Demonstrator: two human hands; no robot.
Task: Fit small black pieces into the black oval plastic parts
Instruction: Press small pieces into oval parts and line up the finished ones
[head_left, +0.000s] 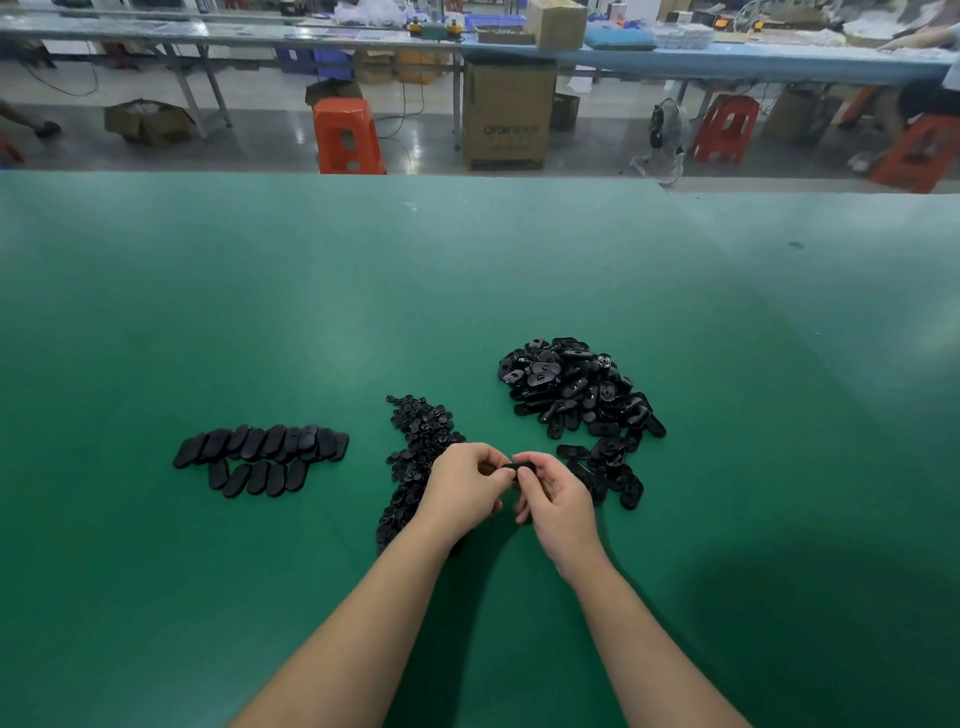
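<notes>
My left hand (465, 486) and my right hand (558, 499) meet over the green table, both pinching one black oval part (519, 469) between their fingertips. Whether a small piece sits between the fingers is hidden. A strip of small black pieces (421, 441) runs from behind my left hand down to its wrist. A loose heap of black oval parts (576, 395) lies to the right and beyond my right hand. To the left, black ovals are laid out in two neat rows (260, 454).
The green table (467, 286) stretches far ahead to its back edge. Beyond it are an aisle with orange stools (348, 137), a cardboard box (506, 117), a floor fan (665, 135) and a long blue workbench (727, 57). Another person sits at the far right (930, 78).
</notes>
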